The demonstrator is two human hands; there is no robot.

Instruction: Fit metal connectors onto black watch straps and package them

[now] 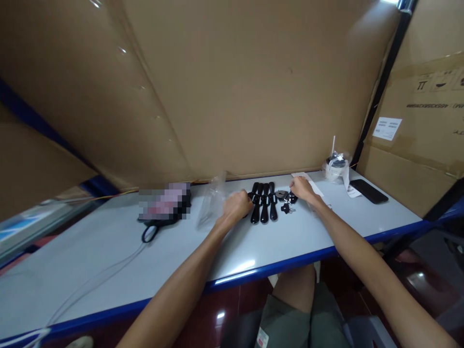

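Working from the left, we find a dark pouch [177, 215] well to the left of the left hand; blurring blocks hide its upper face, so we cannot read what it bears or holds, and only its loop strap [150, 234] is distinct. Near the left hand, on its left side, a clear plastic bag [209, 208] lies on the table [174, 256]; its contents, if any, we cannot make out. The left hand [237, 205] has its fingers curled at the left end of a row of black handles [264, 213]; the hand covers that end, so we cannot tell whether it is clamped on one. The row lies between both hands, just right of the left hand. Next, just left of and nearer us than the right hand, sit small black and metal parts [285, 209], too small to identify surely. The right hand [300, 187] is curled over the far edge of these parts; its fingertips are hidden, and we cannot tell whether they grip. White paper [314, 186] extends behind it, partly covered. Farther right, a clear bag encloses a cup [337, 171] with a straw [333, 144]; its fill is obscured. Right of it lies a phone [369, 191]; beyond, printed cardboard [406, 159] is cut off by the frame.
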